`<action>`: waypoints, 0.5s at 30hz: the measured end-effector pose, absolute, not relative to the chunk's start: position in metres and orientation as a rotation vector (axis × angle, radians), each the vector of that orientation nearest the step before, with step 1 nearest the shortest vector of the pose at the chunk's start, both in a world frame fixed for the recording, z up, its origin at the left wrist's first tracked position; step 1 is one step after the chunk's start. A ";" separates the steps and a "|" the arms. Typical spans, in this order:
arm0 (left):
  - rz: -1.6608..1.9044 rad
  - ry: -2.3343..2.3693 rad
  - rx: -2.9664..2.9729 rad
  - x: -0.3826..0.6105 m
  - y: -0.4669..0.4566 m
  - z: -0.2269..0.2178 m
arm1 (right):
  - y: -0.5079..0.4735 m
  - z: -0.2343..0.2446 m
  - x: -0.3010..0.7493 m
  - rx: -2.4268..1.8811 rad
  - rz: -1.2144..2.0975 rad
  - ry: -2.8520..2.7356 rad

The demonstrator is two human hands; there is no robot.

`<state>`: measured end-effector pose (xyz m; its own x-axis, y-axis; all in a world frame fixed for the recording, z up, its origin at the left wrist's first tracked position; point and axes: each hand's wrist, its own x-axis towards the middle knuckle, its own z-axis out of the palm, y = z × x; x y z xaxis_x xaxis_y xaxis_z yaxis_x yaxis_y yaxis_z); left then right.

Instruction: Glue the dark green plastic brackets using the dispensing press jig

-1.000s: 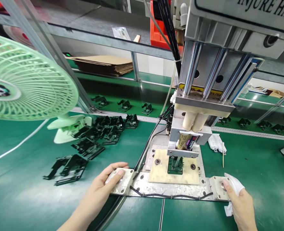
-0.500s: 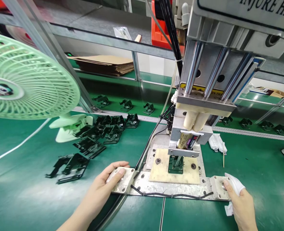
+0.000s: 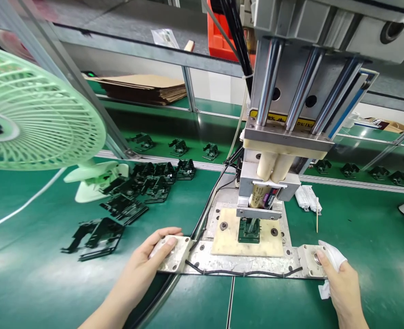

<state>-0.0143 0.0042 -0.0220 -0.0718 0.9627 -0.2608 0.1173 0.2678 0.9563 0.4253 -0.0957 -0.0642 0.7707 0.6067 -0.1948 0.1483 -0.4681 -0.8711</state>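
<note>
My left hand (image 3: 146,258) grips a metal block (image 3: 177,256) at the left end of the press's base plate (image 3: 236,265), thumb lying on top. My right hand (image 3: 343,283) holds a crumpled white cloth (image 3: 335,253), and its thumb presses on a round button (image 3: 318,259) in the right-hand block (image 3: 307,262). Between them a black plastic part (image 3: 249,234) sits in the cream fixture plate (image 3: 222,244). Directly above it is a two-barrel adhesive cartridge (image 3: 261,196), clamped in the press, its clear nozzle reaching down to the part.
A green fan (image 3: 51,119) stands at left beside several black plastic parts (image 3: 124,208). More parts (image 3: 210,151) line the belt behind. White cartridges (image 3: 306,198) and a wooden stick (image 3: 317,217) lie right of the press. Black cables (image 3: 210,205) run along its left side.
The camera view has shifted slightly, moving the scene a little left and up in the picture. Both hands keep their places on the blocks; the part and cartridge look the same.
</note>
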 end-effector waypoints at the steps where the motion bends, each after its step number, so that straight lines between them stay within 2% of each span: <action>1: 0.986 1.455 1.063 -0.015 0.004 -0.022 | -0.096 -0.065 0.426 -2.019 0.607 -0.568; 15: 0.998 1.463 1.041 -0.015 0.005 -0.025 | -0.095 -0.053 0.418 -2.024 0.557 -0.584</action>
